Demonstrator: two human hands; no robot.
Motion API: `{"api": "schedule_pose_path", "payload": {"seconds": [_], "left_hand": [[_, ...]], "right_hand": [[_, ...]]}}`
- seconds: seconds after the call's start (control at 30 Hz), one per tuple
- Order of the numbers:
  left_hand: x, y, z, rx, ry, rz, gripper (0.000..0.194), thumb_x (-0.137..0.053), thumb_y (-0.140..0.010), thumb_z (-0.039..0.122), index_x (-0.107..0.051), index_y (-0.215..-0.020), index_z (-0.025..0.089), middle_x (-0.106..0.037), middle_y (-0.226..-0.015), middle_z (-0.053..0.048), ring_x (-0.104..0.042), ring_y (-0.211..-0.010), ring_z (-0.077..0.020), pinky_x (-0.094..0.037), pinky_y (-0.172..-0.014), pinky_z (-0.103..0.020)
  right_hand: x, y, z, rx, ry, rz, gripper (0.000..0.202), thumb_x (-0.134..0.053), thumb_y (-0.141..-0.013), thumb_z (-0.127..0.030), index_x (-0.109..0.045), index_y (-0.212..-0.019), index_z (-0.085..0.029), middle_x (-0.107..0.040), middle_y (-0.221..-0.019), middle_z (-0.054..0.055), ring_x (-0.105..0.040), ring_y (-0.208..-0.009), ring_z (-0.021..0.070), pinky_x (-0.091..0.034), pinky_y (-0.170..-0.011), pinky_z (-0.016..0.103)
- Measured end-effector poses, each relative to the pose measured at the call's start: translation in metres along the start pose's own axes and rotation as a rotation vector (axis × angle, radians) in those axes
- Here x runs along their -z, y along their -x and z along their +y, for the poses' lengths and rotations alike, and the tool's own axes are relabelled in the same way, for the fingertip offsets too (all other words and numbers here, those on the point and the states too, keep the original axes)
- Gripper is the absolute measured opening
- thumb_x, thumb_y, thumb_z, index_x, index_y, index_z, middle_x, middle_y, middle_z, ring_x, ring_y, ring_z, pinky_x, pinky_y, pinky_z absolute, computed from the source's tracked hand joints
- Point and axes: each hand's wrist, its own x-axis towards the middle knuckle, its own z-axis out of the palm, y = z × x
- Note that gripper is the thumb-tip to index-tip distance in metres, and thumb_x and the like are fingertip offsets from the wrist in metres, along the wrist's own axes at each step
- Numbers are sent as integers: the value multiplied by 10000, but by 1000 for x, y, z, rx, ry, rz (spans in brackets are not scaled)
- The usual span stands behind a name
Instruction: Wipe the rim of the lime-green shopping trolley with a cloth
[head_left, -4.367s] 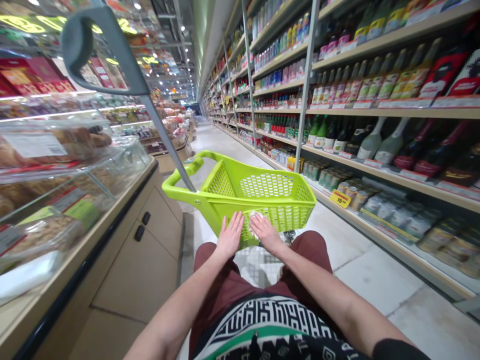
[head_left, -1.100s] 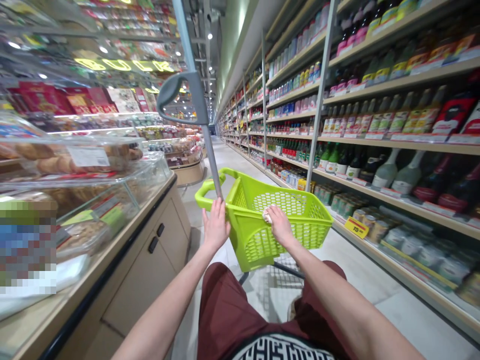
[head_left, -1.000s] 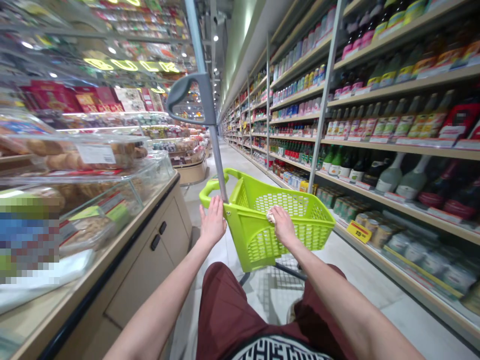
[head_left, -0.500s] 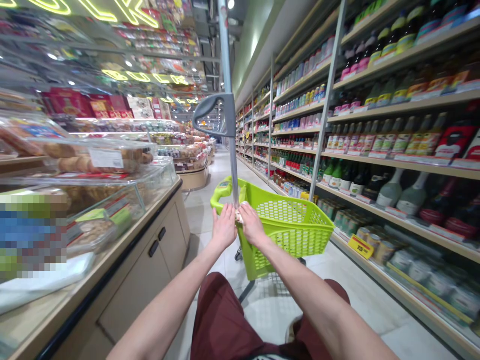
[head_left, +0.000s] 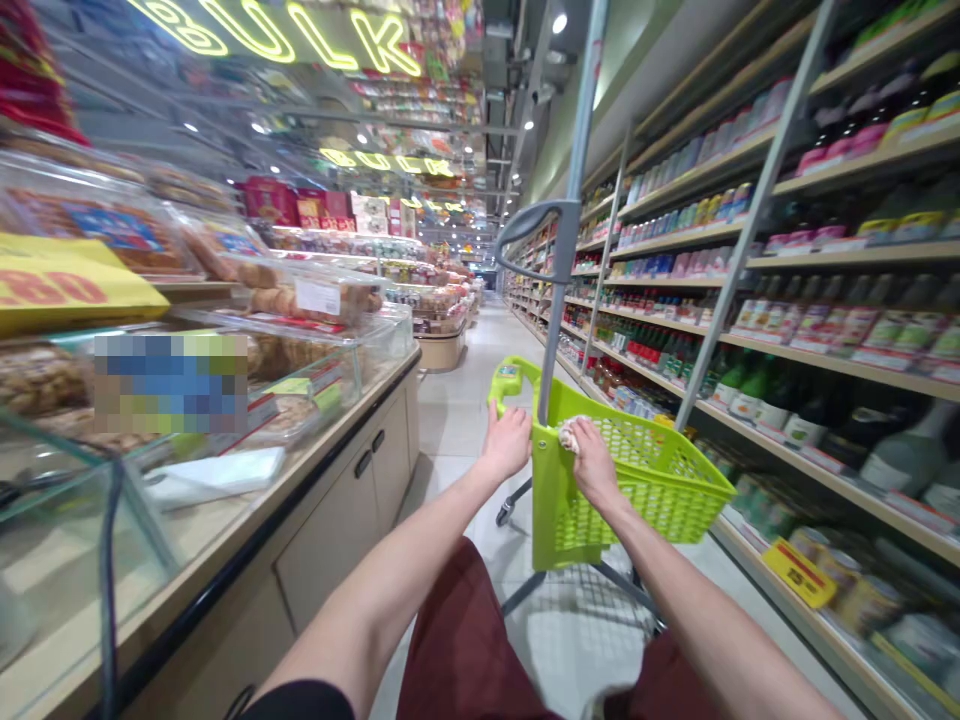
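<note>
A bright green shopping cart [head_left: 555, 510] stands in front of my knees, with a grey pole [head_left: 553, 345] rising from its near end. My left hand [head_left: 511, 440] is closed on the cart's green rim, left of the pole and just below the handle [head_left: 508, 376]. To the right of the pole, my right hand [head_left: 594, 465] grips a crumpled whitish cloth [head_left: 570, 433] against the basket's top edge. Part of the cloth is hidden under my fingers. A grey looped grip [head_left: 541, 243] sits higher up on the pole.
Glass-fronted bulk food counters [head_left: 337, 365] line the left side, with wooden cabinet doors below. Shelves of bottles and cans [head_left: 810, 345] run along the right. A yellow price tag [head_left: 799, 572] juts from the lowest shelf. The tiled aisle [head_left: 484, 330] stretches ahead between them.
My hands have parted from together at the pole's base: the left onto the rim on the left, the right with the cloth rightward. The view has turned left.
</note>
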Motion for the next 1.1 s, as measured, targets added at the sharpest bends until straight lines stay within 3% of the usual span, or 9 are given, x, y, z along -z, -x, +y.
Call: {"api": "schedule_pose_path", "payload": {"seconds": [0.07,0.2,0.33,0.43,0.73,0.9,1.1], "left_hand": [[4,-3,0,-4,9,-9,255,-470,-745,242,-538,-981,172,-587,-996,-83,-474,-1036,-225,-113,-1037,-542],[6,-3,-7,44,1,20,270,-470,-761,267,-507,-1012,175,-556,-1035,-79,-434,-1075,-226,-133,-1030,-543],[4,0,-11,37,2,9,230,-424,-791,217,-512,-1001,189,-569,-972,-63,-447,-1051,-215,-132,-1025,-553],[3,1,-10,33,8,33,221,-455,-777,199,-510,-991,191,-572,-957,-55,-459,-1034,-203,-148,-1023,-537],[5,4,-9,73,67,104,284,-511,-746,208,-472,-1027,196,-592,-984,-57,-493,-1004,-200,-209,-994,-476],[5,1,-1,128,94,103,402,-521,-731,209,-410,-1116,175,-607,-986,-63,-515,-975,-200,-220,-978,-446],[10,1,24,118,94,100,336,-500,-737,196,-443,-1068,169,-612,-963,-75,-516,-958,-216,-263,-935,-434]], "right_hand": [[13,-30,-20,112,-19,113,470,-340,-778,-72,-455,-1226,-158,-441,-1278,107,-319,-1243,215,-335,-994,462],[42,-105,-58,330,14,276,404,-383,-836,-162,-450,-1233,-185,-395,-1324,85,-239,-1284,214,-294,-1021,452],[51,-145,-59,429,152,171,340,-391,-860,-179,-501,-1181,-170,-433,-1296,94,-227,-1289,217,-277,-1020,462],[44,-133,-46,480,229,31,320,-415,-856,-169,-520,-1158,-153,-455,-1277,97,-239,-1283,229,-279,-1017,470],[13,-21,-36,416,86,-175,370,-350,-846,-96,-533,-1159,-167,-488,-1246,92,-245,-1282,205,-316,-1012,460],[12,-8,-24,373,-36,-167,368,-376,-847,-129,-512,-1185,-180,-478,-1255,97,-235,-1285,206,-318,-1007,471],[26,-6,-9,361,-105,-138,356,-399,-830,-132,-534,-1158,-165,-501,-1228,111,-266,-1272,225,-339,-988,485]]}}
